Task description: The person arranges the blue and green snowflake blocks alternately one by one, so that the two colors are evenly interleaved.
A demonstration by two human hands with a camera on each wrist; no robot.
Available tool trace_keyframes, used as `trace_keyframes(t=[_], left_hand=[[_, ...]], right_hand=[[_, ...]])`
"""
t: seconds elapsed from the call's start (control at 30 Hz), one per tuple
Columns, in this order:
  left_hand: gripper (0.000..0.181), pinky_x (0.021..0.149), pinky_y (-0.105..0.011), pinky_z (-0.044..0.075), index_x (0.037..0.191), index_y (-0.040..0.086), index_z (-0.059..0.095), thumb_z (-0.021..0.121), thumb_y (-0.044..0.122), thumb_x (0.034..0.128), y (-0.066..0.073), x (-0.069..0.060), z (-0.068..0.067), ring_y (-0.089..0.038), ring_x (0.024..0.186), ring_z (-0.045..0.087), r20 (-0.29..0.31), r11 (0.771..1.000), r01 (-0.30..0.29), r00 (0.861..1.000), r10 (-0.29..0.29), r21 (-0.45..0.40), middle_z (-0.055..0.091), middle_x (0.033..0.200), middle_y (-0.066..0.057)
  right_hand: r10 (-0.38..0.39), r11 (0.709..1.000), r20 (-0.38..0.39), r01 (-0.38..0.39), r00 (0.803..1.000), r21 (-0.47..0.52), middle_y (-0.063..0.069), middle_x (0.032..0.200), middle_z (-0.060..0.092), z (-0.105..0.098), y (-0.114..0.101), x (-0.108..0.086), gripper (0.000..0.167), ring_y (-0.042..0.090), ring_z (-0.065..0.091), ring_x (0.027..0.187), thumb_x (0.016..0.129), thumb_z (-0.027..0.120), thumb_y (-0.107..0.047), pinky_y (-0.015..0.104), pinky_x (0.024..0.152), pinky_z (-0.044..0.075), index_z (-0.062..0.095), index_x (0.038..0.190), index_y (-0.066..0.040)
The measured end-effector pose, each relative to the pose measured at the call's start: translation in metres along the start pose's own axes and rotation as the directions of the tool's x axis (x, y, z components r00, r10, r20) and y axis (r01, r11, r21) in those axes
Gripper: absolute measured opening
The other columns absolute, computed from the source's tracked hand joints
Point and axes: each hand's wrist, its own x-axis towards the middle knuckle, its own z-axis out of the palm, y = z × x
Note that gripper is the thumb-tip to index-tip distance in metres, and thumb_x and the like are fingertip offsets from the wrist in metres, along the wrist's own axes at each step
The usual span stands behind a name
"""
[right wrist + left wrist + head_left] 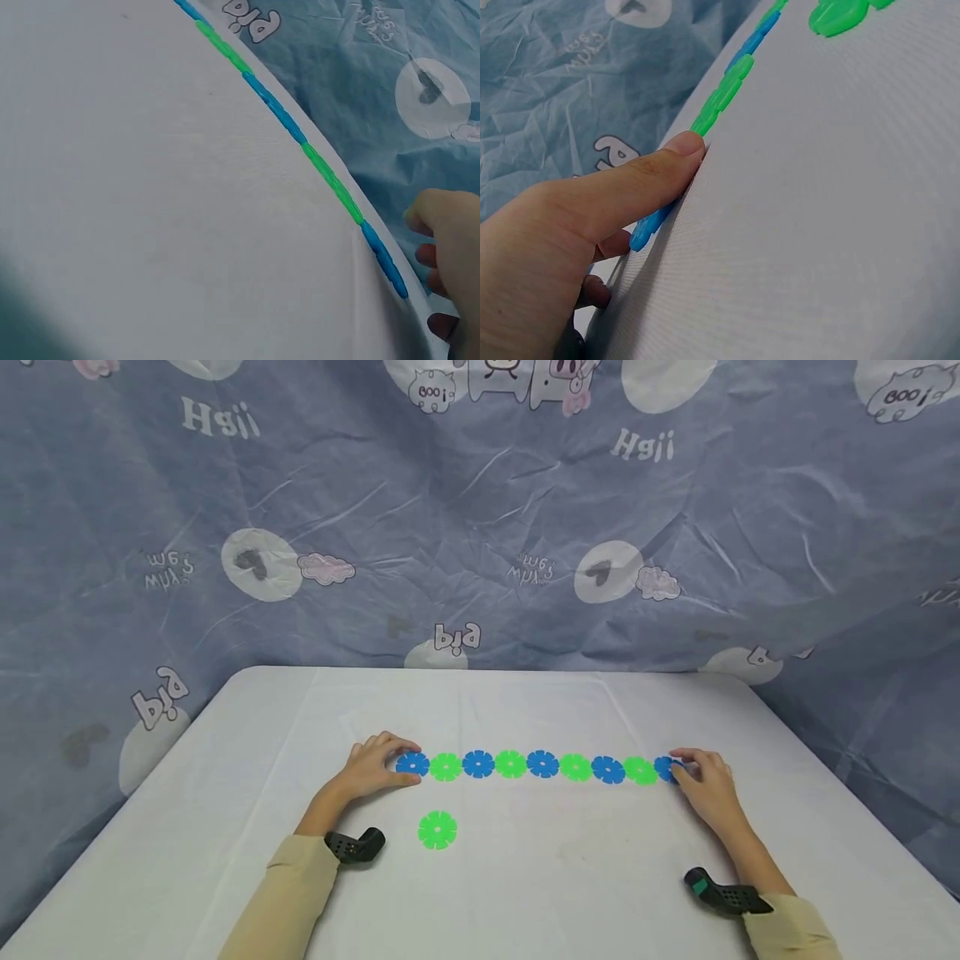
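A row of blue and green plastic snowflake discs [511, 764] alternates across the white table. At its left end my left hand [375, 766] pinches a blue snowflake disc [412, 765], thumb along the near edge and forefinger at the far edge; the thumb hides part of it in the left wrist view. Over the blue end disc [384, 259] on the right, my right hand [707, 782] has its thumb and fingers spread, apart from that disc in the right wrist view. A loose green snowflake disc [437, 830] lies nearer me, beside the left forearm.
The white table [540, 893] ends at a far edge just beyond the row. Behind it hangs a grey-blue printed cloth [450, 527]. A black wrist device [356, 845] sits on the left wrist, another black wrist device [727, 896] on the right.
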Motion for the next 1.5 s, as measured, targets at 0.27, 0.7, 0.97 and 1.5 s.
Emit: trace_keyframes(t=[0.27, 0.7, 0.97, 1.5], left_hand=[[0.053, 0.079, -0.035, 0.024, 0.115, 0.028, 0.059, 0.070, 0.054, 0.0694, -0.002, -0.001, 0.001, -0.017, 0.103, 0.044, -0.002, 1.000, 0.011, 1.000, -0.011, -0.007, 0.052, 0.111, 0.001], [0.054, 0.078, -0.035, 0.024, 0.116, 0.027, 0.059, 0.070, 0.053, 0.0698, -0.001, 0.000, -0.004, -0.018, 0.105, 0.044, 0.010, 1.000, 0.013, 1.000, -0.013, 0.010, 0.051, 0.113, -0.001], [0.052, 0.075, -0.033, 0.023, 0.114, 0.030, 0.060, 0.070, 0.054, 0.0690, -0.002, 0.000, -0.003, -0.015, 0.098, 0.043, 0.001, 1.000, 0.007, 1.000, -0.007, -0.003, 0.051, 0.107, 0.002], [0.051, 0.075, -0.031, 0.023, 0.115, 0.029, 0.060, 0.068, 0.053, 0.0712, 0.003, -0.002, -0.001, -0.015, 0.097, 0.043, -0.007, 1.000, 0.017, 1.000, -0.016, 0.007, 0.051, 0.109, 0.002]], right_hand=[[-0.100, 0.995, 0.111, 0.097, 0.989, 0.034, 0.019, 0.107, 0.051, 0.003, -0.043, 0.000, 0.029, 0.026, 0.044, 0.092, 0.093, 0.048, -0.019, 0.037, 0.073, 0.031, 0.053, 0.117, -0.002], [-0.334, 0.942, 0.289, 0.307, 0.897, 0.137, -0.002, 0.098, 0.058, 0.046, -0.149, -0.036, 0.022, 0.014, 0.049, 0.088, 0.086, 0.060, -0.018, 0.035, 0.078, 0.038, 0.060, 0.108, -0.020], [-0.476, 0.879, 0.437, 0.427, 0.763, 0.212, -0.005, 0.104, 0.057, 0.083, -0.215, -0.054, 0.021, 0.013, 0.051, 0.095, 0.088, 0.056, -0.024, 0.038, 0.084, 0.036, 0.059, 0.108, -0.022], [-0.511, 0.856, 0.493, 0.467, 0.704, 0.220, -0.006, 0.111, 0.051, 0.132, -0.230, -0.070, 0.036, 0.011, 0.049, 0.103, 0.086, 0.055, -0.043, 0.033, 0.087, 0.037, 0.055, 0.116, -0.025]])
